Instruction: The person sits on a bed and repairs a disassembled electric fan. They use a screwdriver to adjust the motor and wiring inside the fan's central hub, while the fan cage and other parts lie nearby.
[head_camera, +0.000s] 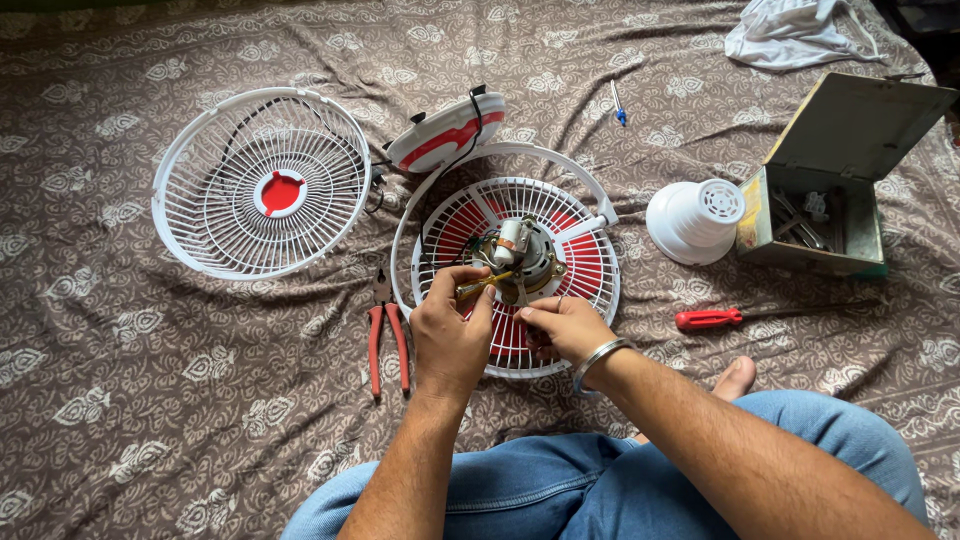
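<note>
Fingers (462, 290) of the left hand (450, 335) pinch a yellow-handled tool (482, 284) against the fan motor (522, 255) just beyond them. Right hand (565, 328) fingers press together on the rear grille (590, 270); red pliers (387, 335) lie left of them.

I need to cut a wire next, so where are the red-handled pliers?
In the head view, the red-handled pliers lie on the patterned cloth just left of the left hand, below the detached white fan guard.

Toolbox (810, 235) contents too small to tell.
</note>
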